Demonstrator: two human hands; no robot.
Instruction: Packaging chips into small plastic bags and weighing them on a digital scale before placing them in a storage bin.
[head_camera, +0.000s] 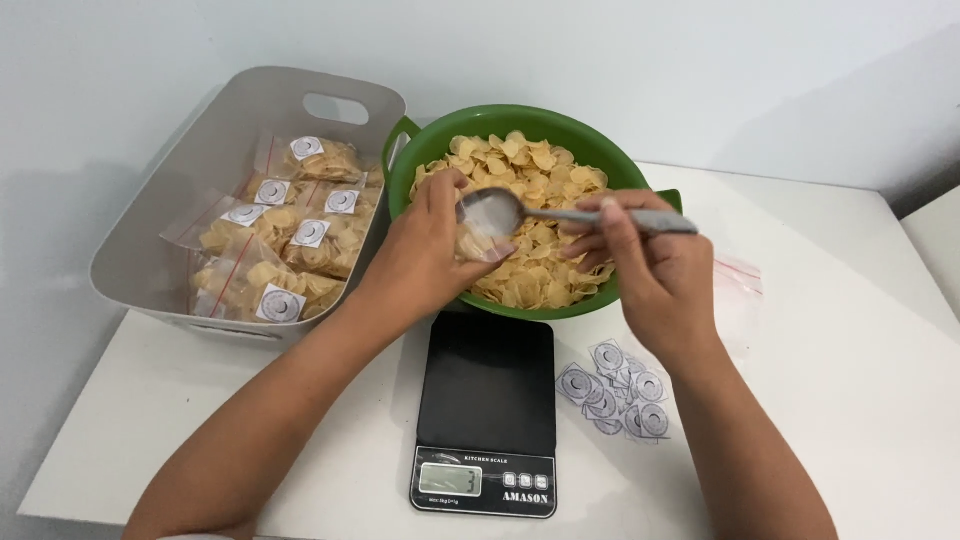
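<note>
Right grip (640, 245) on spoon (560, 212) over chips (530, 170)

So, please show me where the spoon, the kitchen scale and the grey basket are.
spoon (490, 208): head view, on its bowl.
kitchen scale (486, 385): head view, on the black weighing plate.
grey basket (225, 125): head view, on its inner back wall.

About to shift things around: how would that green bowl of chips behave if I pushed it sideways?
The green bowl is broad and low, so it would probably slide rather than tip. It is heaped with thin chips, likely light but brittle; a jolt might spill some. Its near rim sits close to the black scale, which could block it.
</note>
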